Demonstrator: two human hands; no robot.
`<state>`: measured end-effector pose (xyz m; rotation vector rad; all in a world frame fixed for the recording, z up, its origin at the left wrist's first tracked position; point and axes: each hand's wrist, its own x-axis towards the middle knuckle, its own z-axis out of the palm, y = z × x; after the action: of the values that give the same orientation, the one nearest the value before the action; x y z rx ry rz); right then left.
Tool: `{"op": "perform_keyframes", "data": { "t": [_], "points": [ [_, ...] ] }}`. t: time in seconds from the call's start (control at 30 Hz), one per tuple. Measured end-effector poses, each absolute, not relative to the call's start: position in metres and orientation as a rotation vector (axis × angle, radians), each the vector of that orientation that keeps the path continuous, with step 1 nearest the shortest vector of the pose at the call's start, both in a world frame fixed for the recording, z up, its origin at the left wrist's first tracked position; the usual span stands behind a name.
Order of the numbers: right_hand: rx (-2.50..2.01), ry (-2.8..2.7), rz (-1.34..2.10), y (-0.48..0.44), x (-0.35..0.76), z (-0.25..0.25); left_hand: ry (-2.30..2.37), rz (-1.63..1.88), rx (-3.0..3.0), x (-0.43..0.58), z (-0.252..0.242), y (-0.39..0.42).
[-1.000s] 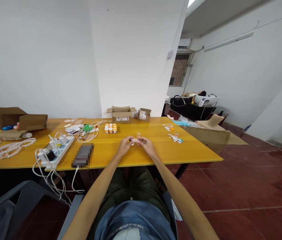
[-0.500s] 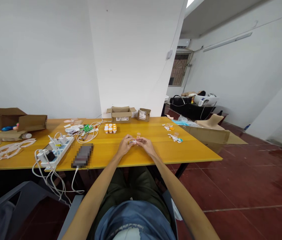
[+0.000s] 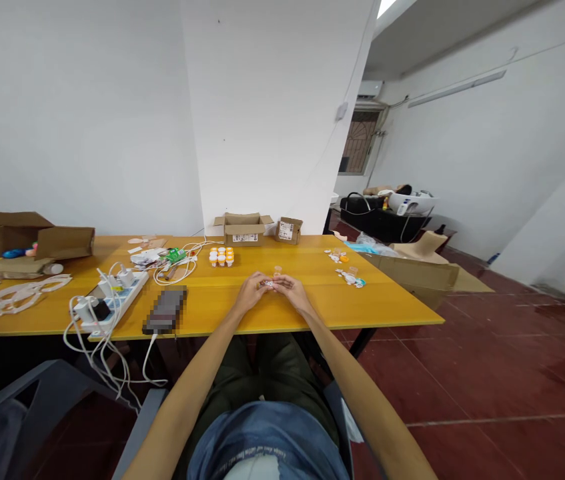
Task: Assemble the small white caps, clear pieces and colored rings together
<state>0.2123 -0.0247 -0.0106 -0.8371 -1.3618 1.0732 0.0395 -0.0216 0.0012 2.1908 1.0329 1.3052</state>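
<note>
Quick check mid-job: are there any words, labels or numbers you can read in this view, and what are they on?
No text can be read here.
White label on the open cardboard box: print too small to read.
White label on the smaller box: too small to read.
Pale line of print on the shirt hem: blurred.
Marks on the small piece held between left hand and right hand: too small to read.

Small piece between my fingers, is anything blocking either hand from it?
Nothing visible. The left hand and right hand both touch the small piece over the table; the clear cup sits just behind them.
</note>
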Motion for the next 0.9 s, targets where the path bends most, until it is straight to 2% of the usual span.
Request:
{"op": "perform_keyframes", "data": {
  "t": [0.9],
  "points": [
    [-0.804,-1.379,1.077,-0.0246,0.2126,-0.0090,1.075,1.226,2.264,0.0404,0.0035,-0.0271]
  ]
}}
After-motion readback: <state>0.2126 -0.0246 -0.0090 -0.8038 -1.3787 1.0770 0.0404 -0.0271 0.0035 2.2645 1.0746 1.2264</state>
